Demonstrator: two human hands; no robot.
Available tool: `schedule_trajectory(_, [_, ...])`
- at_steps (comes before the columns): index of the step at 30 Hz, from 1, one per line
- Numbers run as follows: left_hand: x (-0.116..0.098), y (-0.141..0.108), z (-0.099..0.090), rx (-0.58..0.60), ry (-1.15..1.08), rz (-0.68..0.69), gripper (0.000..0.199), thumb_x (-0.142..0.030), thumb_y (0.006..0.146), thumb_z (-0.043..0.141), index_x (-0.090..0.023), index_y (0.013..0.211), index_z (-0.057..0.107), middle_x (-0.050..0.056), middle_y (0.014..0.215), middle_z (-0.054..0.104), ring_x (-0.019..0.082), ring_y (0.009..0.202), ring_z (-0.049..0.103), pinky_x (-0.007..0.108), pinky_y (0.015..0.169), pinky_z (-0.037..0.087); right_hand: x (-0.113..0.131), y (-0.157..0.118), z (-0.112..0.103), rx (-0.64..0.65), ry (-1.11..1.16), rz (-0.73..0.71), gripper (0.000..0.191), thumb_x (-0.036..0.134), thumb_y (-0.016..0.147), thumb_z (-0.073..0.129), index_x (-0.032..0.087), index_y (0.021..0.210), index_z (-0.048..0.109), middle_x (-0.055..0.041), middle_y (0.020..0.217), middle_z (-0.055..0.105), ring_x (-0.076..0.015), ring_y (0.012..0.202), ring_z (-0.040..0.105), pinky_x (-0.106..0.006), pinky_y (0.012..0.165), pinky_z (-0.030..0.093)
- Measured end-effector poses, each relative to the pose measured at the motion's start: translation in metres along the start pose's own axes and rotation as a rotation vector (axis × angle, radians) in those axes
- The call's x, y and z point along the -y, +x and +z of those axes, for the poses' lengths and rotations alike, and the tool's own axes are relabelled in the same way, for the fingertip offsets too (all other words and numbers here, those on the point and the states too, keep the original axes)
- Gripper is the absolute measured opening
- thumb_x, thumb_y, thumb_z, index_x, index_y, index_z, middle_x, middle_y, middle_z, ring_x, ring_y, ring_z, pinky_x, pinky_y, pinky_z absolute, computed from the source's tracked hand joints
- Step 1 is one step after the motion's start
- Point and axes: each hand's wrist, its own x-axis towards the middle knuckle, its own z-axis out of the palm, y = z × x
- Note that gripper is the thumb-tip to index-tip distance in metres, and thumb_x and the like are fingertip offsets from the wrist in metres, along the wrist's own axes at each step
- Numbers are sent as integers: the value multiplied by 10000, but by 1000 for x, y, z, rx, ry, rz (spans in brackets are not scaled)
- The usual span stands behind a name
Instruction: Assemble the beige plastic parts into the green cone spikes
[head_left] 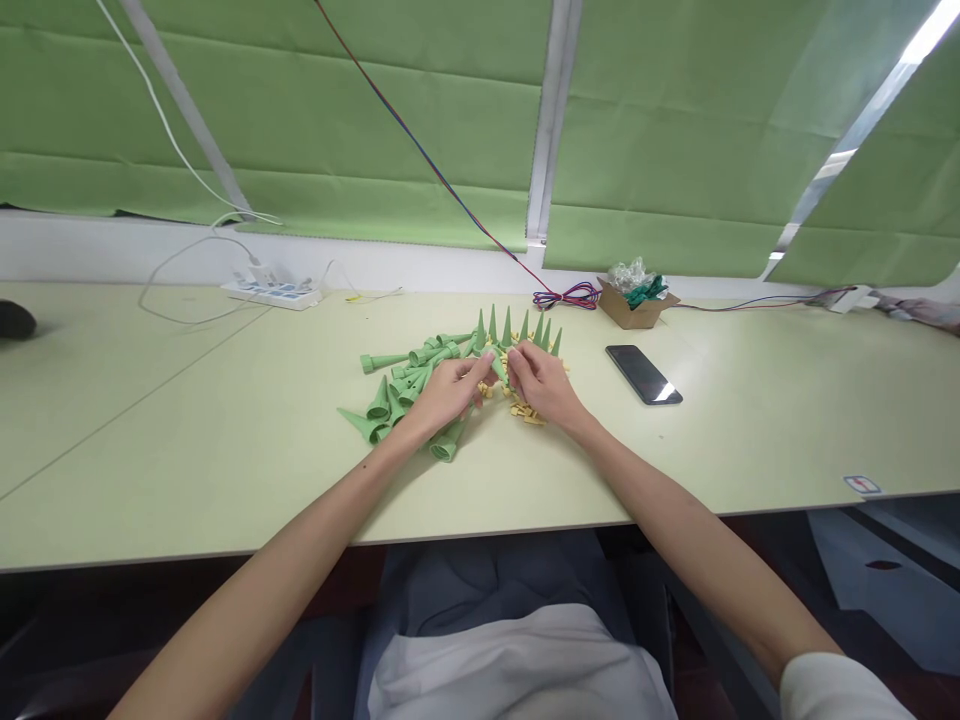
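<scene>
My left hand point(455, 390) is closed on a green plastic plant-watering spike point(499, 369), which points down toward the table between my hands. Beside it, my right hand point(545, 382) pinches its fingertips together close to the spike; whatever is between them is too small to make out. A loose heap of similar green spikes point(380, 402) lies by my left hand, some partly under my wrist. Several more spikes point(507, 326) stand upright in a row just beyond my hands. Small yellow pieces point(527, 412) are scattered under and around my right hand.
A black phone point(643, 375) lies to the right. Behind it stands a small cardboard box point(636, 308) holding clear and green plastic. Coiled red and blue wires point(567, 296) rest near the wall. A white power strip point(274, 292) with cables sits at back left. The table's front edge runs below my forearms.
</scene>
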Motion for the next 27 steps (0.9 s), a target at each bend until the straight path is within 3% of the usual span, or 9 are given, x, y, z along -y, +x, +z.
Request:
schedule_trajectory(12, [-1, -1, 1, -30, 101, 114, 416, -609, 862, 585, -202, 778, 610, -10, 580, 589, 133, 459, 491, 274, 470, 390, -2, 1, -2, -1, -60, 30, 475, 619, 998, 352, 243, 711, 395, 9, 587, 552, -155, 583, 538, -285, 604, 411])
schedule_trajectory(19, [9, 5, 2, -140, 205, 285, 327, -505, 821, 669, -181, 842, 630, 51, 923, 680, 162, 698, 624, 301, 672, 504, 3, 1, -2, 14, -79, 35, 522, 583, 1008, 348, 231, 629, 411, 6, 532, 530, -143, 535, 522, -286, 606, 406])
schedule_trajectory(27, [11, 5, 5, -192, 249, 300, 294, -448, 822, 648, -192, 965, 623, 64, 982, 653, 174, 693, 628, 301, 639, 507, 3, 1, 1, 29, -100, 45, 566, 585, 1010, 331, 213, 601, 451, 10, 518, 525, -126, 516, 497, -273, 595, 390])
